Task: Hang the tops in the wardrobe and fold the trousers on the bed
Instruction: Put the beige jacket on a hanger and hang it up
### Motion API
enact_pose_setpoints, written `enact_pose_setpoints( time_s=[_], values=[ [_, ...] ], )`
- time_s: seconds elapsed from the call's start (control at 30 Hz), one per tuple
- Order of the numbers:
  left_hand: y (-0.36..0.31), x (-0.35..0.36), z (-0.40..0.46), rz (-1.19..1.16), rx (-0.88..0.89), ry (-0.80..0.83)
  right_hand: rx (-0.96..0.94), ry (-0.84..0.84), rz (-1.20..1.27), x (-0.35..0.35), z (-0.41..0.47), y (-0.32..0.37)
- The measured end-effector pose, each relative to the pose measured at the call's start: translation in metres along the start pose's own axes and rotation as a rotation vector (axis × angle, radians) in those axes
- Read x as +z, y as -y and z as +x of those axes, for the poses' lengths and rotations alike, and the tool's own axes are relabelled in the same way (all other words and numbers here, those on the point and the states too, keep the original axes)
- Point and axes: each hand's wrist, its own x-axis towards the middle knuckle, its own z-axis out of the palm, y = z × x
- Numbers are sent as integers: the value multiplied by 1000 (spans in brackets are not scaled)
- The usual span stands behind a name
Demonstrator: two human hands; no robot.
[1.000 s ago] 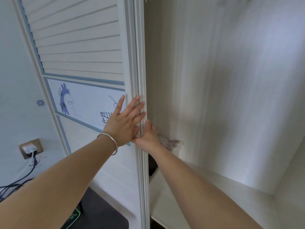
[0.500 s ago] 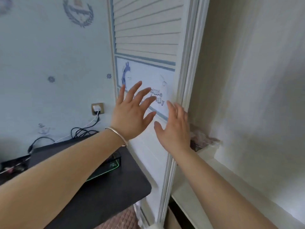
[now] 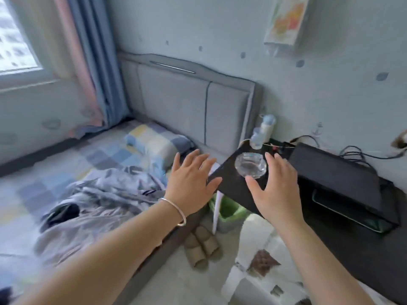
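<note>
View has swung from the wardrobe door to the bed. Grey crumpled clothing lies on its checked cover. Left hand and right hand, formerly at the door, hover spread, empty, above the dark surface.

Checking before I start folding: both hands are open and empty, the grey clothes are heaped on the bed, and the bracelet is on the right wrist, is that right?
Not quite: the head view shows the bracelet on the left wrist. The rest holds: the left hand and right hand are open and empty, and the grey clothes are heaped on the bed.
</note>
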Motion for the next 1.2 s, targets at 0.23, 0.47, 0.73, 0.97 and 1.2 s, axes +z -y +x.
enact_pose_setpoints(
  time_s=[0.23,0.47,0.73,0.97,1.2],
  values=[
    [187,4,-86,28,-412,67,-238,248,70,170,-1,169],
    [347,24,-160,-11,-659,190,-306,532,44,310,-11,278],
    [450,63,-183,14,-874,278,-272,684,-26,407,21,300],
    [499,127,-137,-10,-908,371,-306,917,-80,501,66,286],
    [539,234,-104,-72,-865,550,-231,1099,-168,606,85,247]
  ],
)
